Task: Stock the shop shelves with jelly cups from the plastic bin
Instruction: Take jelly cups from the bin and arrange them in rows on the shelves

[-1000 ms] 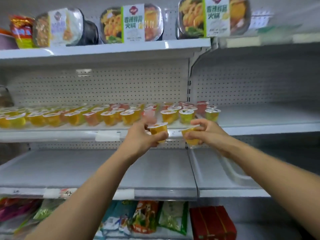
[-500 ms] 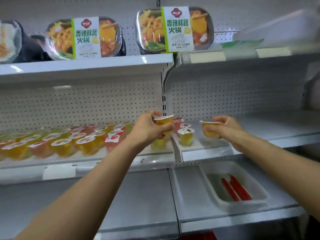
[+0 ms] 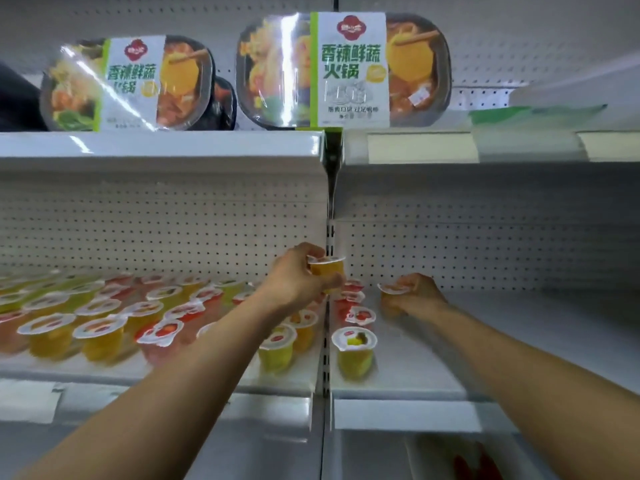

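- Nearest, low on the shelf below: plastic bin [image 3: 414, 453], translucent, something red inside. Too blurred to say whether it's cups.
- Middle shelf [image 3: 398, 388], right bay: one short column of cups by the divider, yellow-green cup [image 3: 354, 351] at the front and red ones behind. The rest of the bay is bare deck.
- Left bay: rows of jelly cups [image 3: 100, 327], yellow and red mixed, packed close together.
- Left hand [image 3: 294, 280]: fingers and thumb wrap the sidewall of an orange jelly cup [image 3: 327, 271]. It's held upright in the air, above the divider line.
- Right hand [image 3: 417, 294]: fingers curl round a second cup [image 3: 393, 291], low over the right deck, just beside the red column. Can't tell if the base touches.
- Handling, my read: light, thin-walled plastic that flexes, with a peel-film lid that's the weak point. Grip mid-sidewall under the rim flange, light squeeze, keep off the film. Keep it upright, since the narrow base likely tips neighbours if nudged.
- Behind: perforated back panel [image 3: 485, 237].
- Top shelf: hotpot meal trays [image 3: 346, 71], not involved.
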Motion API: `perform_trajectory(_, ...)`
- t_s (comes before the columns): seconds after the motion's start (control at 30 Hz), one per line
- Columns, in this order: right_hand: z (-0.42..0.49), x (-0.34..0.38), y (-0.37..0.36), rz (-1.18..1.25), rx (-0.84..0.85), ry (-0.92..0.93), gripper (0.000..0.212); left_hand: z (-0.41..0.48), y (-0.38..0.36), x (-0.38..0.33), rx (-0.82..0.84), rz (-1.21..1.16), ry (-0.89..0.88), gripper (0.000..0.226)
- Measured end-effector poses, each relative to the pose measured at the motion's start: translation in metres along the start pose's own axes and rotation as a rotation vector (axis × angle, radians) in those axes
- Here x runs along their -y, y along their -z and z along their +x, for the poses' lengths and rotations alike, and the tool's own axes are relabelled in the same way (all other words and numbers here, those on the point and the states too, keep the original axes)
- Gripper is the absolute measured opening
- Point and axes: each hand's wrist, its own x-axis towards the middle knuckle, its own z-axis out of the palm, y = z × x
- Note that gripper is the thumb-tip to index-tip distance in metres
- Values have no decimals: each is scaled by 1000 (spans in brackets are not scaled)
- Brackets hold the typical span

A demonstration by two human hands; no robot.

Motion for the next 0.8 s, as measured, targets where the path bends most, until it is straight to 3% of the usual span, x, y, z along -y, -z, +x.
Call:
perform_trajectory(0.1,19,-4,-11,-40,-44,-11,17,9,-8,2,-5,16,10,56)
perform_trajectory(0.37,41,-10,-22,-130,-63,-37,33,21,-15,4,12,21,35,59)
perform_trajectory(0.43,39,-13,-19,-103,-22,-67,60,21,-15,3,16,31,25,61)
perform_trajectory(0.5,31,-10,-10,-86,-86,-39,84,19,-15,2,19,33,10,62)
perform_trajectory(0.6,6,18,11,49,-154,136,57,16,-19,-3,7,6,-9,69)
perform_trajectory(0.7,-24,53,28,299,163,157,42,15,-28,-12,6,3,-49,82)
perform_trajectory(0.8,-45,68,42,337,397,179,36,11,-36,-24,-15,79,-123,86)
